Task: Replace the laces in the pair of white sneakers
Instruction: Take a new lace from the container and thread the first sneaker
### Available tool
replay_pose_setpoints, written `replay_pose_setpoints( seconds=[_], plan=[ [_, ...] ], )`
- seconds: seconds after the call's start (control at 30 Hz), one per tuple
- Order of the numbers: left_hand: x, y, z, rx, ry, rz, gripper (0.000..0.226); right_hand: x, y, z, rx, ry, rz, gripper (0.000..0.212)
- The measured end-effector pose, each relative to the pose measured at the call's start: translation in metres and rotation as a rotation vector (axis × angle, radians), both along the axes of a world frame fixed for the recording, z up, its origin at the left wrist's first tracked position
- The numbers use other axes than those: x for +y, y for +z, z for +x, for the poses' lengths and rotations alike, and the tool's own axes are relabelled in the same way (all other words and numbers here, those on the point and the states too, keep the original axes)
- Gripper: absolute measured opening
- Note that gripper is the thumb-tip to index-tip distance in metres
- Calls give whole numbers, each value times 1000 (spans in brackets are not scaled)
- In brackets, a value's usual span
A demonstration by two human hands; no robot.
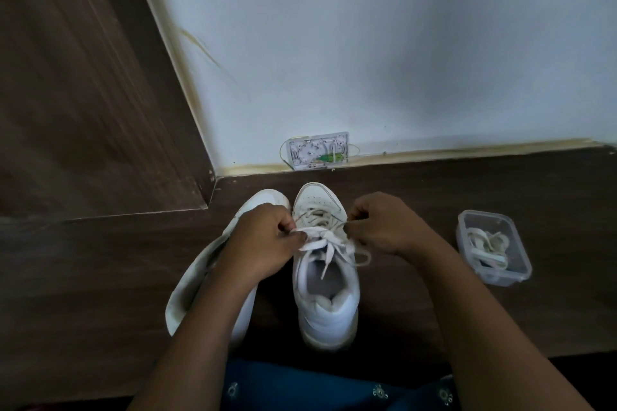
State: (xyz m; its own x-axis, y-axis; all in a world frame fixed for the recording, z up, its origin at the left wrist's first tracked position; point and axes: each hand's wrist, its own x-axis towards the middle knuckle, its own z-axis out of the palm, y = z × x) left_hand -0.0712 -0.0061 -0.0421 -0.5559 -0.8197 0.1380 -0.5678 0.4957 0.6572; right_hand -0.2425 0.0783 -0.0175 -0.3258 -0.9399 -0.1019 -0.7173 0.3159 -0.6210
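At the bottom edge, closest of all, lies a blue patterned cloth (300,387) over the person's lap, and both bare forearms reach forward from either side of it. Just beyond stands the upright white leather sneaker (329,314) on the dark wood-grain floor (100,277), heel toward the person and toe toward the wall. A flat white lace (317,242) crosses its upper eyelets, with loose ends trailing into the shoe's opening and over its right side. The left hand (267,237) has its grip pinched on the lace at the sneaker's left edge, thumb and fingertips pressed together around it. The right hand (377,227) is curled at the sneaker's right edge, its grip closed on a thin strand of the same lace. The second white sneaker (193,287) lies tipped on its side just to the left, touching the first and partly under the left forearm. Well to the right sits a clear rectangular plastic tub (484,213), lidless, with off-white laces (485,242) coiled inside. Farther back, a small white rectangular box (319,150) is fixed low on the white wall (367,43), and a brown wooden panel (66,77) rises at the left.
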Motion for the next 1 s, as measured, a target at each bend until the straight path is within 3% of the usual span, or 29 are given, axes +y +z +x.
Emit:
replay_pose_setpoints(
  seconds=[0.23, 0.33, 0.4, 0.5, 0.63, 0.73, 0.87, 1.0],
  plan=[
    [0, -3, 2, 114, -52, 45, 35, -4, -4, 2, 50, -2, -10, 28],
    [4, 2, 0, 178, -84, -18, 20, -2, 0, 0, 40, -37, -64, 24],
    [5, 4, 0, 210, -115, -30, 11, 1, 2, -2, -45, -58, -125, 20],
    [6, 1, -2, 78, -155, -64, 19, 5, 6, 1, -302, 10, -72, 18],
    [8, 3, -1, 80, -173, -55, 30, 1, 2, 2, -59, -9, -26, 27],
    [7, 1, -2, 84, -215, 42, 22, 0, 2, 0, -88, -48, -90, 21],
    [-1, 2, 2, 257, -44, 136, 14, -1, -3, 5, 4, 16, -50, 10],
    [5, 0, 3, 160, -7, 341, 10, -2, -1, 15, -76, 51, -97, 27]
  ],
)
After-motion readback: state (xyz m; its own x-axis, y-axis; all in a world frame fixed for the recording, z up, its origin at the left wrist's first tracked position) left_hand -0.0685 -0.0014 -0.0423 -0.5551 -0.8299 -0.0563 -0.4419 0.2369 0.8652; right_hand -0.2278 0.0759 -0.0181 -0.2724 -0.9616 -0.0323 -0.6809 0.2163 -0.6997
